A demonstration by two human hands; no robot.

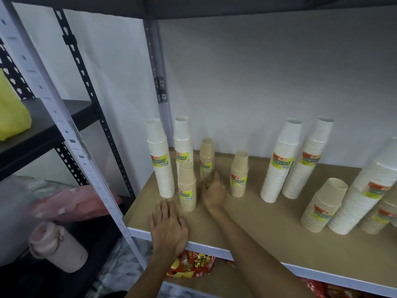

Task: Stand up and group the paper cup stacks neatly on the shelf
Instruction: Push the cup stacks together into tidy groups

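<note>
On the brown shelf board (247, 214) two tall white cup stacks (162, 160) (182, 140) stand upright at the left corner. Three short tan stacks stand near them: one in front (187, 187), one behind (206, 158), one to the right (238, 173). Two more tall white stacks (279, 162) (306, 160) stand mid-shelf. At the right, a tan stack (322, 205) and a white stack (363, 196) lean. My left hand (168, 225) rests flat on the shelf's front edge. My right hand (212, 189) is between the tan stacks, fingers spread, holding nothing.
A grey upright post (71, 130) borders the shelf on the left. The neighbouring black rack holds a yellow bag (10, 108), a pink bundle (73, 203) and a pink bottle (57, 248). Red snack packets (193, 265) lie on the shelf below.
</note>
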